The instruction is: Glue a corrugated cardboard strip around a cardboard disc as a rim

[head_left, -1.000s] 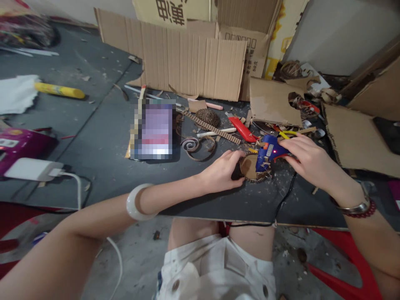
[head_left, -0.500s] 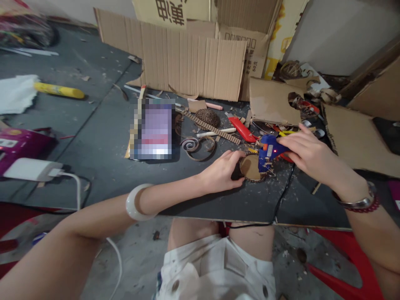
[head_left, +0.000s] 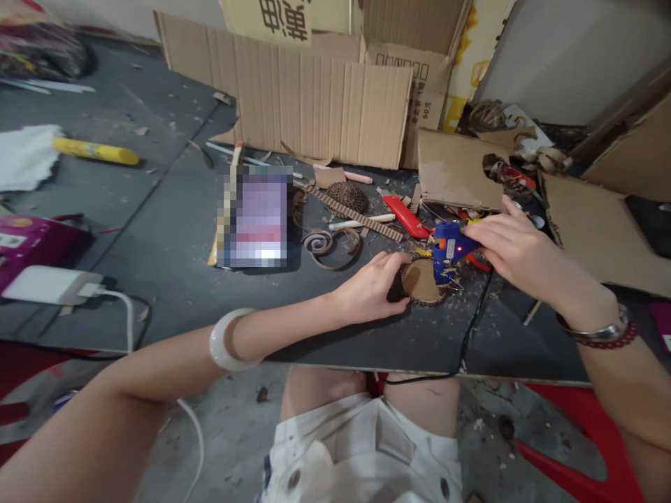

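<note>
- Cardboard disc (head_left: 419, 281): on the dark table (head_left: 325, 342) near its front edge, flat face up, corrugated rim. Clock below is centred on it.
- Your left hand (head_left: 373, 285): at 9 o'clock, grasping the disc's rim between thumb and fingers.
- Your right hand (head_left: 516, 255): at 2 o'clock, wrapped around the rear of the glue gun.
- Blue glue gun (head_left: 445, 244): red light on, front end over the disc's 3 o'clock edge. Can't tell if it touches. Wispy scraps around that end.
- Black cord (head_left: 476, 323): at 4 o'clock, runs down to the table edge.
- Red cutter (head_left: 405, 216): between 11 and 12, near the disc.
- At 10, going out: white stick (head_left: 361, 222), corrugated strip (head_left: 361, 213), coiled cardboard dome (head_left: 347, 198).
- Rolled paper spiral (head_left: 319, 242): toward 9:30, past your fingers. Blurred-out phone (head_left: 261, 220) farther along that line.
- Big corrugated panel (head_left: 314, 105): standing at 11.
- Loose cardboard sheet (head_left: 461, 171): 1 o'clock.
- Yellow marker (head_left: 97, 151): 10 o'clock, well apart.
</note>
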`<action>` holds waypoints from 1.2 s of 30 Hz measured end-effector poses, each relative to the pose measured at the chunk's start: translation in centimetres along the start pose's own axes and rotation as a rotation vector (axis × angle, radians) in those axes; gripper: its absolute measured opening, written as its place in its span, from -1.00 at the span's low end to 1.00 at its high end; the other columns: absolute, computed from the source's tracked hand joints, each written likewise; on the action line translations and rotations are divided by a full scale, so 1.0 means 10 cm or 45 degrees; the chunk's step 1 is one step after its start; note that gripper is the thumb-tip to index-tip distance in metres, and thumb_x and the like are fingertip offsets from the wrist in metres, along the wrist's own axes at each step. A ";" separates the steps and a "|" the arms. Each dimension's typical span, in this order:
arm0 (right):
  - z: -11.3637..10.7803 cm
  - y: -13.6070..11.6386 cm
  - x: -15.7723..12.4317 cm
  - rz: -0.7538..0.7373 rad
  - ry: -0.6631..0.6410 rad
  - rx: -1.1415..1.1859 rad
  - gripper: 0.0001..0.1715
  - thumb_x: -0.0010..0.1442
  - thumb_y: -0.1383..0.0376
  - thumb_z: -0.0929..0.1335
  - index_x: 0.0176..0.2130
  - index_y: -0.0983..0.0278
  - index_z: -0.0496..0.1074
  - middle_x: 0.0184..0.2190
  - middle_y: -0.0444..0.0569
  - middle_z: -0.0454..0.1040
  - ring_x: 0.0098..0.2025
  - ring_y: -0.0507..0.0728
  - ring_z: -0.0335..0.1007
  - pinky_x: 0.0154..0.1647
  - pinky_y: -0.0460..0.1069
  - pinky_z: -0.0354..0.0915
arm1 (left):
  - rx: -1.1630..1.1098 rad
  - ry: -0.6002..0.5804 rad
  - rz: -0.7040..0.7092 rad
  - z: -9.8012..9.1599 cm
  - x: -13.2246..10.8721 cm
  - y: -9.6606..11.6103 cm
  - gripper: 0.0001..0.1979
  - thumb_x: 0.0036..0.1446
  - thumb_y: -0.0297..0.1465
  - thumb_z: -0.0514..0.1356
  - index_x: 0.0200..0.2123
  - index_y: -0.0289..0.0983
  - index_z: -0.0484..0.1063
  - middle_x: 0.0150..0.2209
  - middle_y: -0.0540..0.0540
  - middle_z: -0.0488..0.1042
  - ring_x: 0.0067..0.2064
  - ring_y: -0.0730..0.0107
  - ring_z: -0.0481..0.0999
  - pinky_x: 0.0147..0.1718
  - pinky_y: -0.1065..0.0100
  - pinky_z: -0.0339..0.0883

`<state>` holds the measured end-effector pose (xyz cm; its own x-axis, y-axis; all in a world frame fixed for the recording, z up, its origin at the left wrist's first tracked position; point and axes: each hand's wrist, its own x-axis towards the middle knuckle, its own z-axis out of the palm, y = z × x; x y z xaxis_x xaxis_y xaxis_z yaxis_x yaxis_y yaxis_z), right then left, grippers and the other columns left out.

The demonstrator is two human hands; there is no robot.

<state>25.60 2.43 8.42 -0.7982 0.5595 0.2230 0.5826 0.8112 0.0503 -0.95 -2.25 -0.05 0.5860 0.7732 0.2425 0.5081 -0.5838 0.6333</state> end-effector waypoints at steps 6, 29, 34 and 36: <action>-0.02 0.04 0.03 0.012 -0.003 -0.058 -0.56 0.22 0.49 0.19 0.04 0.27 0.39 -0.09 0.03 0.52 0.00 0.19 0.39 0.32 0.36 0.03 | -0.013 0.012 0.018 0.01 0.00 -0.01 -0.53 0.01 -0.38 0.22 -0.02 -0.31 0.14 -0.04 -0.25 0.41 -0.04 0.14 0.42 0.01 0.07 0.37; 0.00 0.03 0.11 0.014 0.116 -0.203 -0.55 0.28 0.50 0.14 0.05 0.25 0.39 -0.05 0.00 0.52 0.02 0.19 0.40 0.28 0.42 0.07 | -0.016 0.005 -0.005 0.00 0.00 0.00 -0.52 0.00 -0.38 0.23 -0.01 -0.31 0.15 -0.04 -0.24 0.42 -0.06 0.15 0.43 0.00 0.10 0.37; -0.07 0.01 0.06 0.075 0.078 -0.118 -0.51 0.24 0.42 0.22 0.15 0.20 0.32 0.02 0.02 0.47 0.07 0.27 0.37 0.30 0.45 -0.01 | -0.020 0.003 -0.005 0.00 0.00 0.00 -0.52 0.01 -0.38 0.23 -0.01 -0.28 0.14 -0.06 -0.23 0.41 -0.06 0.14 0.43 -0.02 0.09 0.38; -0.10 0.00 0.02 0.119 0.082 -0.106 -0.49 0.23 0.38 0.25 0.17 0.18 0.30 0.05 0.01 0.45 0.09 0.29 0.35 0.31 0.44 -0.03 | -0.020 0.001 0.000 0.00 0.00 -0.01 -0.52 0.01 -0.38 0.22 -0.01 -0.28 0.14 -0.06 -0.22 0.41 -0.06 0.14 0.43 -0.02 0.08 0.38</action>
<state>25.55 2.40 9.41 -0.7302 0.6175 0.2924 0.6665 0.7379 0.1063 -0.95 -2.20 -0.09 0.5851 0.7736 0.2431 0.4982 -0.5795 0.6450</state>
